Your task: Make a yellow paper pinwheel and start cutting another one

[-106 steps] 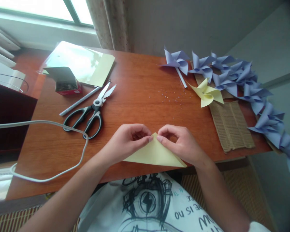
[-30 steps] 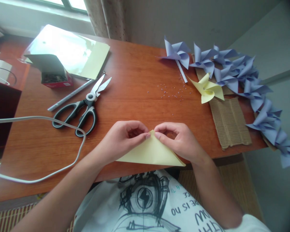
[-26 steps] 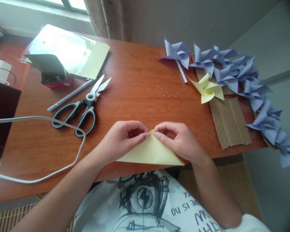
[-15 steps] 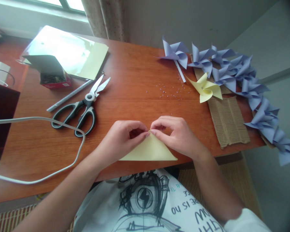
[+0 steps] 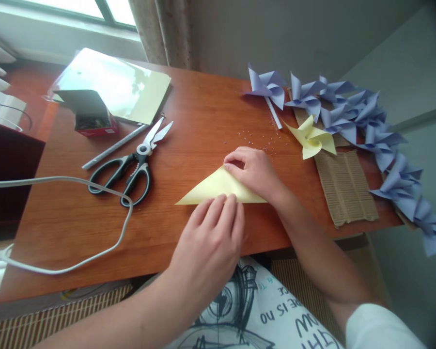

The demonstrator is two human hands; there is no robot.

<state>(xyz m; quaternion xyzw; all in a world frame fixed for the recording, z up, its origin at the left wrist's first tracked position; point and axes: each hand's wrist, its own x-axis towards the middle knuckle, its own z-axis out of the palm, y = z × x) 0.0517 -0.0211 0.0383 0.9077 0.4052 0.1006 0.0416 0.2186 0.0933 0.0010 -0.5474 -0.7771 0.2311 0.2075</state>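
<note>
A sheet of yellow paper (image 5: 207, 186), folded into a triangle, lies on the table with its long edge towards me. My right hand (image 5: 252, 169) is closed on the triangle's top corner, thumb and forefinger pinched together there. On the middle of the long folded edge rest the fingertips of my left hand (image 5: 216, 232). Its fingers are slightly bent and side by side, not wrapped round the paper; most of its thumb is hidden.
Black-handled scissors (image 5: 141, 155) lie half spread beside a silvery stick (image 5: 114, 147) and an opened red box (image 5: 96, 123). A white cable (image 5: 125, 223) loops at left. Rightwards are a yellow pinwheel (image 5: 312, 138), purple pinwheels (image 5: 339, 118) and corrugated cardboard (image 5: 347, 189).
The folded paper has moved away from me, up the table. My left hand has left the top corner and come down to the folded edge; my right hand stays at the corner.
</note>
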